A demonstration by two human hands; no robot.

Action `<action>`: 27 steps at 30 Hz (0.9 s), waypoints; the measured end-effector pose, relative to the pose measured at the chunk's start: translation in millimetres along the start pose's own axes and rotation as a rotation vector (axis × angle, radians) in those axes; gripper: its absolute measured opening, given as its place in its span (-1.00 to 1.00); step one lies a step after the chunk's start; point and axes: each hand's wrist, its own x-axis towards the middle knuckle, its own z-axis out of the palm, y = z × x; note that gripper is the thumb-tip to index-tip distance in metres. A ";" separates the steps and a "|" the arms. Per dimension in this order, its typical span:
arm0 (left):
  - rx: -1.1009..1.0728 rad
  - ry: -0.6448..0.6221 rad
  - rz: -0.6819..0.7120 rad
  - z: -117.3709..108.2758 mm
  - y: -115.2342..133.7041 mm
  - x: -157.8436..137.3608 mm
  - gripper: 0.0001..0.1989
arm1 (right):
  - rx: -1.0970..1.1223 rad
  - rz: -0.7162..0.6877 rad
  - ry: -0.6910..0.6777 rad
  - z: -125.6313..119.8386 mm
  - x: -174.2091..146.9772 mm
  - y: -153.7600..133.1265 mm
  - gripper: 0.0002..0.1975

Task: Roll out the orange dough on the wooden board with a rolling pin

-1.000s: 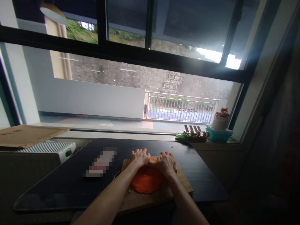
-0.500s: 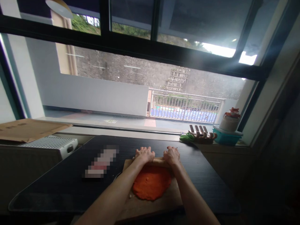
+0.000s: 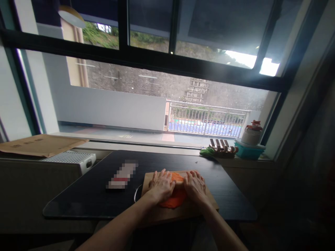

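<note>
An orange sheet of dough (image 3: 173, 201) lies flat on a wooden board (image 3: 212, 205). Across the middle of it runs a pale wooden rolling pin (image 3: 179, 182), seen only between my hands. My left hand (image 3: 161, 184) is over the pin's left part, its fingers bent over it. On the right part rests my right hand (image 3: 195, 184), fingers pointing forward over the pin. Both thumbs are toward the middle. My hands hide the pin's ends and the sides of the dough.
The board sits on a dark table (image 3: 86, 195) by a window. A blurred-out object (image 3: 121, 177) lies to the left, and a metal ring (image 3: 135, 194) shows beside the board. On the sill are a green cloth (image 3: 206, 152), a rack (image 3: 222, 149) and a teal box (image 3: 248, 150).
My hands have drawn the rolling pin back toward me, from the dough's far edge to its middle. Orange dough now shows beyond the pin. The camera view has shifted.
</note>
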 end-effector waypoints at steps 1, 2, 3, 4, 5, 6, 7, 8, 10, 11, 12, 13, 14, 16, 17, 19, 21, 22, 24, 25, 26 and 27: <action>-0.002 -0.001 0.022 -0.9 -0.9 -3.5 -0.43 | 0.002 0.001 -0.001 -0.7 -4.1 0.6 -0.57; -0.006 -0.012 0.041 -3.1 -2.0 -5.4 -0.43 | 0.007 0.006 -0.015 -1.6 -6.4 0.9 -0.56; -0.017 -0.037 0.054 -6.6 -3.0 -5.4 -0.43 | 0.012 0.009 -0.035 -2.8 -7.0 0.9 -0.55; -0.032 -0.075 0.059 -11.0 -3.8 -3.5 -0.43 | 0.016 0.010 -0.059 -3.9 -6.2 0.8 -0.55; -0.051 -0.119 0.054 -15.7 -4.4 0.4 -0.43 | 0.018 0.007 -0.083 -4.7 -4.3 0.6 -0.54; -0.069 -0.160 0.040 -20.1 -4.5 5.8 -0.45 | 0.019 0.002 -0.105 -5.1 -1.9 0.6 -0.54; -0.083 -0.189 0.017 -23.6 -4.2 12.4 -0.47 | 0.020 0.002 -0.124 -4.8 0.9 0.7 -0.53; -0.090 -0.199 -0.012 -25.5 -3.5 19.8 -0.51 | 0.022 0.005 -0.138 -4.1 3.7 1.1 -0.53; -0.090 -0.173 -0.071 -24.5 -1.3 34.4 -0.54 | 0.025 0.003 -0.150 -1.9 9.3 2.0 -0.53; -0.087 -0.153 -0.097 -21.7 -0.2 41.0 -0.54 | 0.024 0.001 -0.153 -1.0 12.2 2.2 -0.53; -0.084 -0.133 -0.121 -18.0 0.8 46.7 -0.53 | 0.023 0.001 -0.156 -0.5 15.6 2.1 -0.53; -0.081 -0.117 -0.141 -13.9 1.4 51.3 -0.52 | 0.023 0.003 -0.164 -0.5 19.7 1.4 -0.53; -0.078 -0.103 -0.157 -9.8 1.7 55.0 -0.52 | 0.026 0.011 -0.177 -1.0 24.4 0.1 -0.53; -0.073 -0.093 -0.179 -3.1 1.0 59.7 -0.52 | 0.039 0.042 -0.208 -2.8 36.0 -4.0 -0.53; -0.071 -0.099 -0.188 -0.7 0.3 61.1 -0.53 | 0.048 0.061 -0.219 -3.6 42.3 -6.5 -0.53; -0.064 -0.126 -0.202 2.1 -1.3 62.6 -0.53 | 0.061 0.101 -0.230 -4.0 54.3 -11.6 -0.54; -0.053 -0.152 -0.209 3.1 -2.2 63.0 -0.53 | 0.068 0.130 -0.227 -2.8 63.3 -15.5 -0.56; -0.048 -0.160 -0.209 3.3 -2.3 62.8 -0.53 | 0.073 0.139 -0.223 -1.8 66.1 -16.7 -0.57; -0.039 -0.169 -0.209 3.1 -1.8 61.7 -0.52 | 0.079 0.148 -0.210 0.4 68.2 -17.6 -0.58; -0.036 -0.169 -0.207 2.8 -1.2 60.8 -0.52 | 0.081 0.148 -0.201 1.4 67.7 -17.3 -0.58; -0.033 -0.168 -0.207 2.4 -0.4 59.6 -0.51 | 0.082 0.144 -0.191 2.2 66.3 -16.6 -0.58; -0.031 -0.166 -0.206 1.9 0.5 58.3 -0.51 | 0.082 0.139 -0.180 2.8 64.4 -15.6 -0.58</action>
